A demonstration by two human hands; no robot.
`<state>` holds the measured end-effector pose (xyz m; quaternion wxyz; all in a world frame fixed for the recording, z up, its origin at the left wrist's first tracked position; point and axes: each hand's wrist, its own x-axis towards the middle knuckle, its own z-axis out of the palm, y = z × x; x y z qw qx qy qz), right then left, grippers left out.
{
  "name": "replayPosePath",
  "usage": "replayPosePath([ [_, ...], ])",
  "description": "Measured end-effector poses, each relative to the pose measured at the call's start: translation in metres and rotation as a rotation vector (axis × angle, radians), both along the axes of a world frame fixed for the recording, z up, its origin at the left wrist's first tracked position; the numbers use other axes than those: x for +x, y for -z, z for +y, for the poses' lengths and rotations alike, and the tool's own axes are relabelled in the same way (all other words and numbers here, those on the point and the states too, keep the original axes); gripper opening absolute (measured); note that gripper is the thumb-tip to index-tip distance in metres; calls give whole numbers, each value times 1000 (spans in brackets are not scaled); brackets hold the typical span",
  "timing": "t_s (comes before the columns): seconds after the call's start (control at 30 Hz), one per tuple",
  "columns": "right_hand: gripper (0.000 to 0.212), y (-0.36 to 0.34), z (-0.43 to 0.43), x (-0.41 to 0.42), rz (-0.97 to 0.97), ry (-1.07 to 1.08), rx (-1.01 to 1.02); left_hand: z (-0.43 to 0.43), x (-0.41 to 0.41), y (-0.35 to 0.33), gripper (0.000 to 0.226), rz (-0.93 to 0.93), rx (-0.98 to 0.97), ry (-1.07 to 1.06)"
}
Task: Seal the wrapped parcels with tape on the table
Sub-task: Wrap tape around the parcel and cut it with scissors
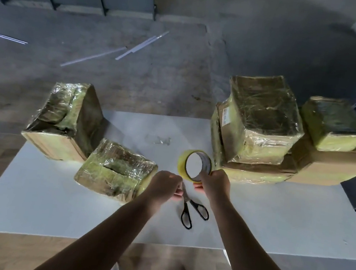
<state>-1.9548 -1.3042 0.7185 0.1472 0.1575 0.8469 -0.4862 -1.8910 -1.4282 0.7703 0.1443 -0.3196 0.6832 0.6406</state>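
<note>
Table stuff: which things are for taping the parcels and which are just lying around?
For the job: tape roll in the right hand, scissors, wrapped parcels.
Lying about: clear plastic scrap, pale strips on the floor.

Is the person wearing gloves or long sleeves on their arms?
No. The left arm and right arm are bare, with no sleeves in view. The left hand and right hand have no gloves, and no watch or bracelet shows.
</note>
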Motion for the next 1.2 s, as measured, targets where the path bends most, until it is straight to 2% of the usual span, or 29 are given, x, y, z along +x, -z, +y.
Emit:
replayPosePath([
  [0.07, 28, -17, -13, 0, 66, -22, 16, -12, -2, -13, 27, 12, 95, -98],
  [0.17, 19, -40, -35, 0, 142, -50, -2, -37, -2, -32, 14, 32, 228, -282],
  [0.27, 24, -62, -56, 2, 178, -83, -10, -65, 2, -51, 17, 102, 274, -331],
  [0.6, 27, -112, -126, 5, 416, -172, -37, -146, 13, -96, 20, 284, 373, -332],
  [0.8, 24, -129, -151, 4, 570, -145, 19, -176, 15, -111, 20, 413, 389, -230],
  [0.93, 21, -136, -165, 5, 586, -110, 8, -189, 11, -109, 15, 423, 338, -171],
  [1.03, 21, -144, -173, 9, 591, -98, -10, -198, 8, -106, 28, 416, 348, -156],
  [1.2, 20, -145, -173, 17, 619, -146, 47, -210, 7, -106, 7, 414, 415, -188],
])
